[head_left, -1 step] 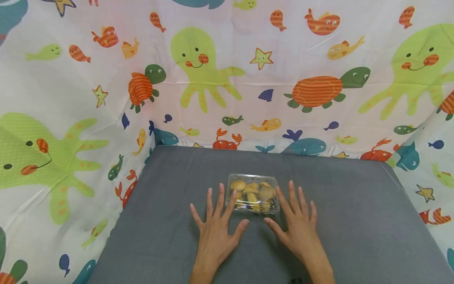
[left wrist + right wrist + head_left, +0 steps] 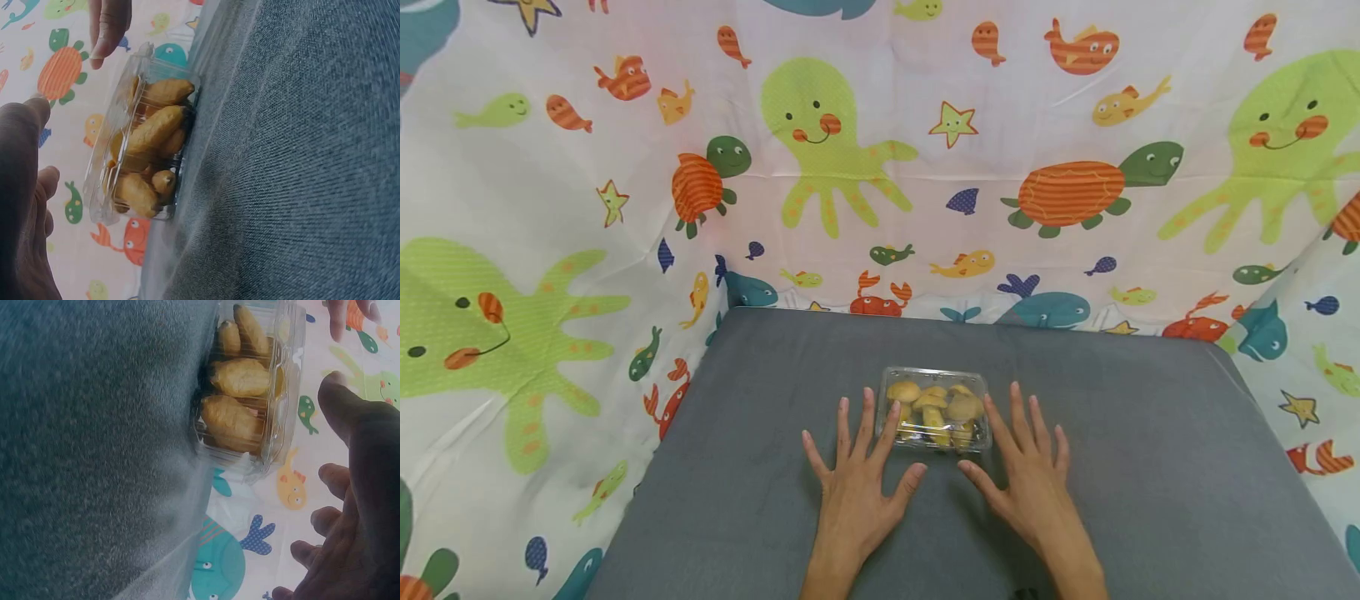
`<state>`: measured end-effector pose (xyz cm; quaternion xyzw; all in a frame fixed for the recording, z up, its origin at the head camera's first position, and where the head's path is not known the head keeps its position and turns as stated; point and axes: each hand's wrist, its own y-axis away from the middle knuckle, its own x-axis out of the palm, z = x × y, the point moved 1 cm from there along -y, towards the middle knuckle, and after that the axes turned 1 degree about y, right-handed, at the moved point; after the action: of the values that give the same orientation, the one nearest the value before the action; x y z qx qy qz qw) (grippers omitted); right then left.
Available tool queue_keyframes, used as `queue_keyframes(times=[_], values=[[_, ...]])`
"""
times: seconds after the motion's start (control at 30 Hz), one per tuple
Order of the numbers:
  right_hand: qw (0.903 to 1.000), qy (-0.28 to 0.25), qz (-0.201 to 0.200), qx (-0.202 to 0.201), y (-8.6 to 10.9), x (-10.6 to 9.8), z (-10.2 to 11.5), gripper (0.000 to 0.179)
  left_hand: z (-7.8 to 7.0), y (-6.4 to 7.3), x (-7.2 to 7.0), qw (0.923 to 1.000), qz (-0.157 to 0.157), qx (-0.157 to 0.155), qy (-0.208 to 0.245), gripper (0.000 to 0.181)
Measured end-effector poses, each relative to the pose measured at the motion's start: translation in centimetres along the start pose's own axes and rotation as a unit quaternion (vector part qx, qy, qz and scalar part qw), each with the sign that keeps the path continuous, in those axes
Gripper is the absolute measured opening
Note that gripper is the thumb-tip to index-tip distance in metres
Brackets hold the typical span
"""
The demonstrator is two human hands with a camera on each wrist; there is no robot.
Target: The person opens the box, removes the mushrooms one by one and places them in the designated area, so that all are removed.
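Note:
A clear plastic clamshell box (image 2: 934, 375) with its lid down sits on the grey cloth, between and just beyond the two hands. Inside it lie several yellow-brown mushrooms (image 2: 934, 417), stems toward the person. My left hand (image 2: 857, 496) is spread palm down at the box's near left, its index fingertip overlapping the box's left side. At the near right, my right hand (image 2: 1033, 487) is spread likewise, index fingertip by the box's right edge. Both wrist views show the box (image 2: 103, 181) side-on, with thumb and fingers apart from it. Neither hand holds anything.
Grey cloth (image 2: 737, 467) covers the table. Behind it and along both sides hangs a white curtain (image 2: 917, 200) printed with sea animals. A small dark object (image 2: 1025, 593) shows at the bottom edge, near the right forearm.

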<state>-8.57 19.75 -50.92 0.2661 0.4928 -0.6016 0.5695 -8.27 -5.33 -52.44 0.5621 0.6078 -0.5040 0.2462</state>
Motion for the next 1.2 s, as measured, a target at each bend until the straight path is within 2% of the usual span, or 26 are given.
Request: queue_keyframes(times=[0.17, 0.3, 0.4, 0.53, 0.6, 0.7, 0.87, 1.03, 1.2], values=[[0.9999, -0.009, 0.001, 0.01, -0.1, -0.2, 0.0, 0.093, 0.1, 0.0, 0.2, 0.9999, -0.005, 0.004, 0.013, 0.082], [0.9995, -0.024, -0.01, 0.018, -0.1, -0.4, 0.1, 0.086, 0.4, 0.0, 0.3, 0.9982, 0.003, -0.001, 0.059, 0.085], [0.9988, -0.034, -0.026, 0.024, -0.1, -0.6, 0.0, 0.076, 0.9, 0.1, 0.4, 0.9947, 0.014, -0.009, 0.101, 0.091], [0.9976, -0.043, -0.049, 0.025, 0.0, -0.5, -0.1, 0.063, 1.8, 0.1, 0.5, 0.9903, 0.032, -0.015, 0.135, 0.097], [0.9972, -0.047, -0.055, 0.022, 0.0, -0.3, -0.3, 0.053, 2.2, 0.0, 0.5, 0.9866, 0.044, -0.019, 0.156, 0.097], [0.9973, -0.043, -0.058, 0.016, 0.0, 0.0, -0.4, 0.039, 2.8, -0.3, 0.5, 0.977, 0.066, -0.035, 0.2, 0.099], [0.9974, -0.038, -0.056, 0.022, 0.1, 0.3, -0.4, 0.028, 3.3, -1.0, 1.0, 0.9623, 0.092, -0.051, 0.251, 0.1], [0.9971, -0.044, -0.049, 0.036, 0.1, 0.7, -0.3, 0.024, 3.5, -1.4, 1.3, 0.9536, 0.102, -0.052, 0.279, 0.095], [0.9958, -0.061, -0.047, 0.049, 0.2, 1.1, -0.5, 0.02, 3.7, -1.5, 1.8, 0.9504, 0.104, -0.052, 0.288, 0.088]])
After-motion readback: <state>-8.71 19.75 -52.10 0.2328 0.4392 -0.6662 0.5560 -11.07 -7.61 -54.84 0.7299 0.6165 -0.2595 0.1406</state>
